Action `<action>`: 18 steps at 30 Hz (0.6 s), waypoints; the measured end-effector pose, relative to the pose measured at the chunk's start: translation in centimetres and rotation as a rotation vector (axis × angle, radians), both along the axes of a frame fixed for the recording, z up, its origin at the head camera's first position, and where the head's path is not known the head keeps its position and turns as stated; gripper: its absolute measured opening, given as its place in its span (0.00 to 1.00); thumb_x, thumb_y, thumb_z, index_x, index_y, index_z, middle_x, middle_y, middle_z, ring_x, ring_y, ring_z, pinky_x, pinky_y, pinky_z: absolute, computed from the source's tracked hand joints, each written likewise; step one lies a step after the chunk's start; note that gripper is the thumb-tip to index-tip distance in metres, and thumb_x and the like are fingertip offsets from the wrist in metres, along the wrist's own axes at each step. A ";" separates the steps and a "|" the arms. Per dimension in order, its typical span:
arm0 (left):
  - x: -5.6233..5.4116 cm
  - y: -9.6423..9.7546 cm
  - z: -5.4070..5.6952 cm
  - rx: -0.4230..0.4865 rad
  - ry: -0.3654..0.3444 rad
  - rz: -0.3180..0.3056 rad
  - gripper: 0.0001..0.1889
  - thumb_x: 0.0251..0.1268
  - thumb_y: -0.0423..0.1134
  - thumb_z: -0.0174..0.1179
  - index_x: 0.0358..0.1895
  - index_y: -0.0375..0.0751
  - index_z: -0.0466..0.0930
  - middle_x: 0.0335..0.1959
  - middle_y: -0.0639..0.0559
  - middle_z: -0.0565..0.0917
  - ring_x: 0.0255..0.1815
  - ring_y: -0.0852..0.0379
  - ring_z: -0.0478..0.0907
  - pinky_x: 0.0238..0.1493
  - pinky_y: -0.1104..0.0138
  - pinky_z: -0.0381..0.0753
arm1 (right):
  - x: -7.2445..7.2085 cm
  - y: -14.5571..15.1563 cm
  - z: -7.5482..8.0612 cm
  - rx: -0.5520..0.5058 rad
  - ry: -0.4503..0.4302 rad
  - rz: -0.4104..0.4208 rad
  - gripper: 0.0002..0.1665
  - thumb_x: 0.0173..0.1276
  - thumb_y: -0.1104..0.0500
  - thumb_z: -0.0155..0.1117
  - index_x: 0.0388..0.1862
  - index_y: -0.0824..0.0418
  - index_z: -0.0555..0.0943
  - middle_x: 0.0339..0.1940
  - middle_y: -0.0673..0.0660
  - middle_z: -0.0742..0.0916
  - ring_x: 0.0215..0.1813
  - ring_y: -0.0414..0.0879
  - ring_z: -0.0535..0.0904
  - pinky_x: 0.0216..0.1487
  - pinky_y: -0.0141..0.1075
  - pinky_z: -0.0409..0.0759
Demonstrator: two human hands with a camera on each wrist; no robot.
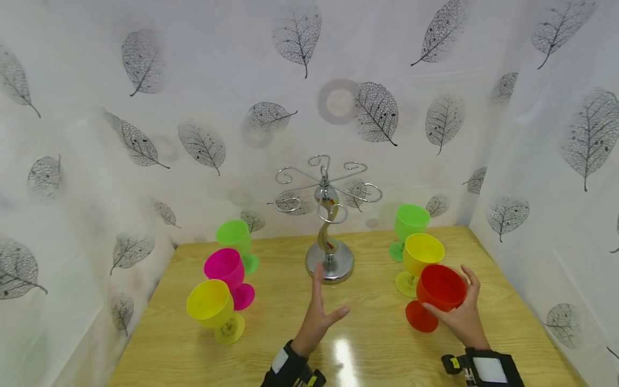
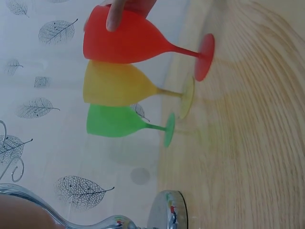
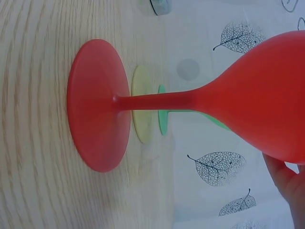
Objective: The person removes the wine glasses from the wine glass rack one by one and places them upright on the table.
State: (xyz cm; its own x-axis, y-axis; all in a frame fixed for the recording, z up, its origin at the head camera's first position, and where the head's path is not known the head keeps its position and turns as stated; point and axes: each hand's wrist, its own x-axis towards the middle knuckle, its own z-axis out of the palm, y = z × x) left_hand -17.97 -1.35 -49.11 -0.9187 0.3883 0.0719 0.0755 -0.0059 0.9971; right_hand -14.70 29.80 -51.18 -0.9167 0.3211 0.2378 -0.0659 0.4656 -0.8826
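On the right, my right hand grips the bowl of a red plastic goblet, thumb on the near side and fingers round the far side. The goblet is upright, and its round foot is close over the wood in the right wrist view. A yellow goblet and a green goblet stand in line behind it. My left hand is over the middle of the table, holding nothing, with thumb and forefinger spread apart. Nearest to it is the round base of a chrome stand.
Curled wire arms spread from the stand's top at the back centre. A green goblet, a magenta goblet and a yellow goblet form a row on the left of the wooden table. Leaf-patterned sheeting encloses the back and sides.
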 end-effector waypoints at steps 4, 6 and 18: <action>0.1 -0.4 -0.2 -0.005 -0.012 0.016 0.55 0.59 0.48 0.63 0.75 0.55 0.24 0.77 0.44 0.30 0.76 0.38 0.28 0.65 0.29 0.35 | 0.3 0.3 0.1 -0.001 -0.015 0.005 0.68 0.49 0.68 0.73 0.74 0.45 0.35 0.58 0.34 0.61 0.54 0.26 0.59 0.45 0.10 0.67; 0.1 -0.5 -0.3 -0.008 -0.022 0.022 0.55 0.59 0.48 0.63 0.75 0.54 0.24 0.77 0.44 0.30 0.76 0.37 0.29 0.65 0.29 0.35 | 0.3 0.4 0.0 -0.006 -0.011 0.008 0.69 0.49 0.68 0.73 0.74 0.43 0.34 0.58 0.33 0.60 0.55 0.26 0.59 0.45 0.10 0.68; -0.1 -1.5 -1.7 -0.131 0.112 0.154 0.58 0.54 0.50 0.67 0.75 0.46 0.28 0.76 0.38 0.33 0.75 0.33 0.32 0.65 0.29 0.40 | 1.2 -0.7 0.5 -0.094 0.261 -0.118 0.70 0.41 0.77 0.73 0.74 0.51 0.40 0.76 0.52 0.55 0.74 0.40 0.51 0.72 0.21 0.52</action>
